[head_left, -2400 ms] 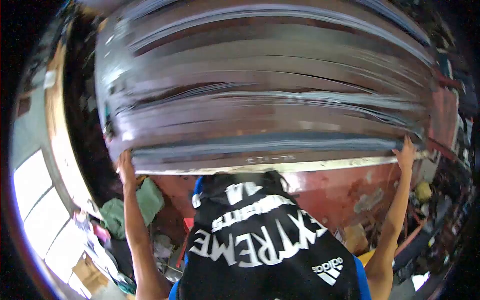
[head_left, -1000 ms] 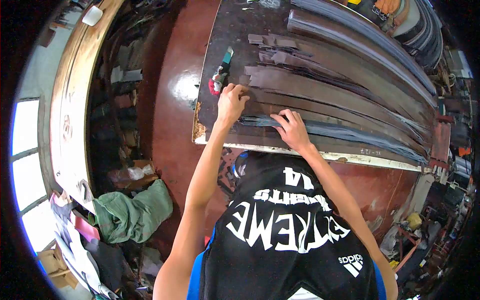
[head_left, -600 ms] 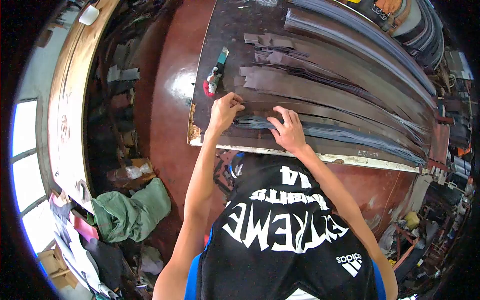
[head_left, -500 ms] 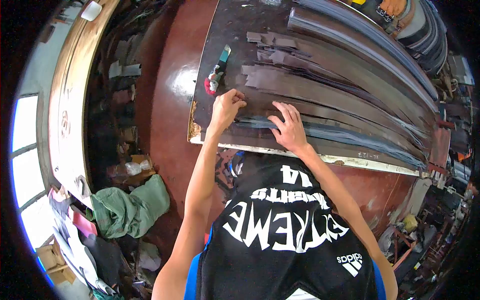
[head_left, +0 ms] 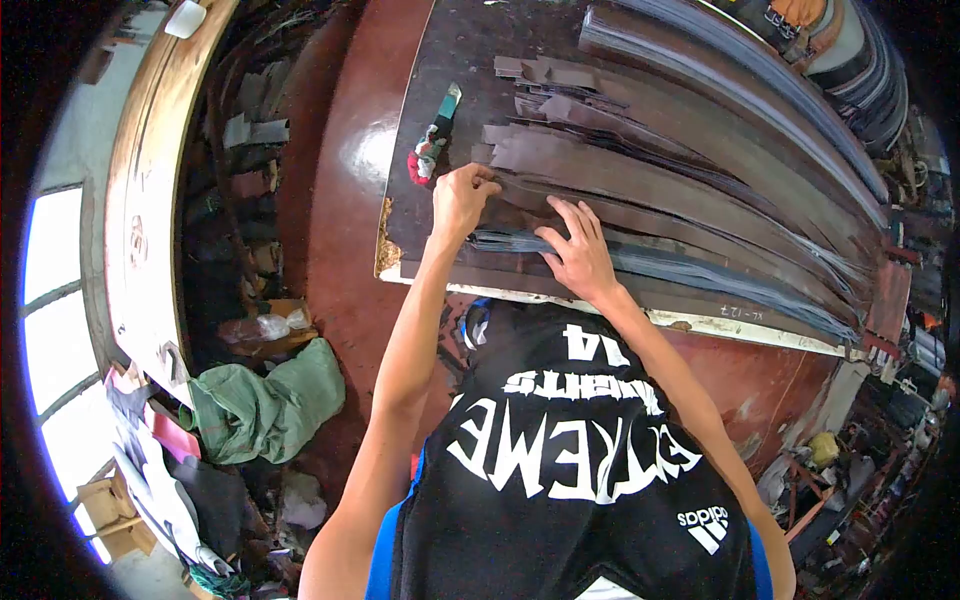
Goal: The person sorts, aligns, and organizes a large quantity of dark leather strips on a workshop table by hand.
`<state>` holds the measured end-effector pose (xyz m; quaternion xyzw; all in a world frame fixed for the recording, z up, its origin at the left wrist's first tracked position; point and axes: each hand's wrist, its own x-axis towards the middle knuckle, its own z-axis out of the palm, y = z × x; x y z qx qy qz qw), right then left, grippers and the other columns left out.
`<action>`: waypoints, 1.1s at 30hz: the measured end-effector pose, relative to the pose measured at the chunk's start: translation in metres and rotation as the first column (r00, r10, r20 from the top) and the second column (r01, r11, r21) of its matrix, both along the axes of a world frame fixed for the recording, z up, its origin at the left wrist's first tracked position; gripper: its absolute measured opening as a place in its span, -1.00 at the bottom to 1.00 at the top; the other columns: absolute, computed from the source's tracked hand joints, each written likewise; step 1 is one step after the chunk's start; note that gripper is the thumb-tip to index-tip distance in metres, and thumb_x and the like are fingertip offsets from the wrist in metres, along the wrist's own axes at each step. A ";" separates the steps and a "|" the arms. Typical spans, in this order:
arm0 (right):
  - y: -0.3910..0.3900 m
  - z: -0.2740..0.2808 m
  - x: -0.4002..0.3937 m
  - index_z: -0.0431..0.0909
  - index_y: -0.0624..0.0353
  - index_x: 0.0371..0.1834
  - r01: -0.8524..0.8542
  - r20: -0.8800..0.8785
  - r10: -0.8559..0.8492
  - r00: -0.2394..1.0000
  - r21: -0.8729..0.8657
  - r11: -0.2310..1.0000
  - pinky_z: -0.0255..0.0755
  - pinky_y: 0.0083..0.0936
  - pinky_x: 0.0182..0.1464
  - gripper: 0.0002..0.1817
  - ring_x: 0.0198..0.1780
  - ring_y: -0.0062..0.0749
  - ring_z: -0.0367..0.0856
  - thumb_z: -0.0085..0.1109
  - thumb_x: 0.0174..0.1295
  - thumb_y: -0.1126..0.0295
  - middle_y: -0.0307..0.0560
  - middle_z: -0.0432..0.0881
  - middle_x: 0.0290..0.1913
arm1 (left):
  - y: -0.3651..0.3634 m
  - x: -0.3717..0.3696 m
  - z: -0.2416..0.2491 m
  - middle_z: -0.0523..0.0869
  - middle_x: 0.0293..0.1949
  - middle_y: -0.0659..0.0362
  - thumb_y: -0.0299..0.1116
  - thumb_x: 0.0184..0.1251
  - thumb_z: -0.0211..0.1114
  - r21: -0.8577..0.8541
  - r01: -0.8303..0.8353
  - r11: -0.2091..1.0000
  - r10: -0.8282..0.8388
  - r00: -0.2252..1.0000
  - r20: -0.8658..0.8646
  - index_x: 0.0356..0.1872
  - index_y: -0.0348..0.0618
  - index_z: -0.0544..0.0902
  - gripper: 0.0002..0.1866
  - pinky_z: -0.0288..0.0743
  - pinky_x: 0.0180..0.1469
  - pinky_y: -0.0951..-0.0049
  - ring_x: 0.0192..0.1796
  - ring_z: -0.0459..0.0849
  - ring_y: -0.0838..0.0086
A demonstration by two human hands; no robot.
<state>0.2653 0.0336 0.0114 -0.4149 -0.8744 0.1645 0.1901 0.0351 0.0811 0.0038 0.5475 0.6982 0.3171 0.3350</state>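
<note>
Long dark brown strips [head_left: 690,185] lie side by side across a dark worktable [head_left: 450,45]. My left hand [head_left: 462,197] is curled at their left ends, with its fingertips pinched on the end of one brown strip [head_left: 520,190]. Flat beside it, my right hand [head_left: 578,255] rests with fingers spread on a thin blue-grey stack of strips [head_left: 700,272] near the table's front edge [head_left: 720,325]. A cutter [head_left: 433,140] with a red-wrapped handle lies just beyond my left hand.
More strip bundles [head_left: 740,70] lie at the table's far side. Short offcuts [head_left: 545,75] sit near the strips' left ends. Left of the table are the red-brown floor [head_left: 345,200], a green cloth [head_left: 270,400], clutter and a wooden bench edge [head_left: 130,200].
My hands, spread wide on the table's front edge 2.4 s ago, have come together at the strips' left end. Over the last second the left hand closed on a strip end; the right stayed flat.
</note>
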 end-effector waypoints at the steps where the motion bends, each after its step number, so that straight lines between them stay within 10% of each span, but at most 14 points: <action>1: 0.000 -0.001 0.000 0.64 0.05 -0.04 0.003 -0.001 -0.003 1.000 -0.003 1.000 0.09 -0.02 0.52 -0.62 0.44 0.00 0.27 0.44 0.02 0.38 0.06 0.29 0.43 | 0.000 0.001 0.000 0.75 -0.46 0.04 -0.37 0.04 0.46 -0.019 -0.010 1.000 0.009 1.000 -0.001 -0.24 -0.24 0.77 -0.75 0.55 -0.23 0.29 -0.41 0.72 0.26; 33: 0.001 -0.003 0.000 0.65 0.13 -0.07 -0.041 0.019 0.040 0.999 0.030 0.999 0.11 -0.08 0.53 -0.64 0.43 -0.10 0.30 0.42 0.01 0.41 -0.05 0.36 0.43 | -0.057 -0.017 -0.001 0.72 -0.29 0.10 -0.54 0.19 0.37 0.212 0.252 0.944 -0.253 0.967 -0.022 -0.25 -0.21 0.69 -0.89 0.54 -0.20 0.38 -0.27 0.69 0.31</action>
